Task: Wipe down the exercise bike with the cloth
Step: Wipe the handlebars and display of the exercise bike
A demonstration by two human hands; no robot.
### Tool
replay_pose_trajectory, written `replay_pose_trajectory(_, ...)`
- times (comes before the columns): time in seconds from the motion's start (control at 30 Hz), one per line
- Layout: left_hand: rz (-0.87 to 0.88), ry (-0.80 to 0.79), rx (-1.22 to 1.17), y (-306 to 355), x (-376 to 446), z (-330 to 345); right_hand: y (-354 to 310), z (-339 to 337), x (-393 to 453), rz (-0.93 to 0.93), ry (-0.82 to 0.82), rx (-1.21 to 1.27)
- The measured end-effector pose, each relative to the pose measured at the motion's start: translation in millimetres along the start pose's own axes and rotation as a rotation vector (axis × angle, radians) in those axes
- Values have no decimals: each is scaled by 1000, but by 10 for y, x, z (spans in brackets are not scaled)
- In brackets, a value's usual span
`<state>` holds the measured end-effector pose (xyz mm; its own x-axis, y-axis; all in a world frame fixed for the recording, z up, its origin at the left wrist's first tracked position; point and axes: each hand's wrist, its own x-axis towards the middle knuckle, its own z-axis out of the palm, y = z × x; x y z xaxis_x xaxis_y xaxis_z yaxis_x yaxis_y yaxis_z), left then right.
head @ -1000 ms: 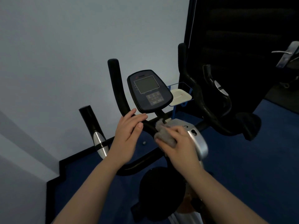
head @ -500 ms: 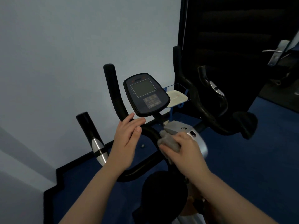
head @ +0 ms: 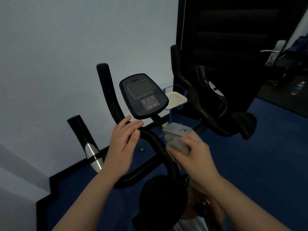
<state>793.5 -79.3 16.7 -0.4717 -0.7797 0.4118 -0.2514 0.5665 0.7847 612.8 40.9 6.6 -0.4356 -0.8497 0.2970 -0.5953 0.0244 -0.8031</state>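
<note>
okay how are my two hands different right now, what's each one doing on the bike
The left hand rests with nearly straight fingers on the black handlebar and holds nothing; the right hand grips the grey cloth. The left hand sits further left, below the console; the right hand works just under the silver bracket. The left hand looks sharp, the right hand blurred. Both are bare and on the bike.
</note>
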Motion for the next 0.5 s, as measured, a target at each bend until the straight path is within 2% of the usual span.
replay_pose_trajectory(0.07, 0, -5, 5, 7, -10, 12, -82, 42, 159, -17, 31, -100)
replay_pose_trajectory(0.17, -2, -13, 0, 11, -36, 20, -73, 171, 89, 5, -20, -290)
replay_pose_trajectory(0.3, 6, -5, -8, -11, -11, 7, -40, 61, -46, 149, -84, -54)
replay_pose_trajectory(0.43, 14, -11, 9, -13, -12, 35, -184, 59, 254, 78, -15, -93)
replay_pose_trajectory(0.5, 12, -6, 2, -12, -23, 45, -266, 182, 267, 53, -101, -70)
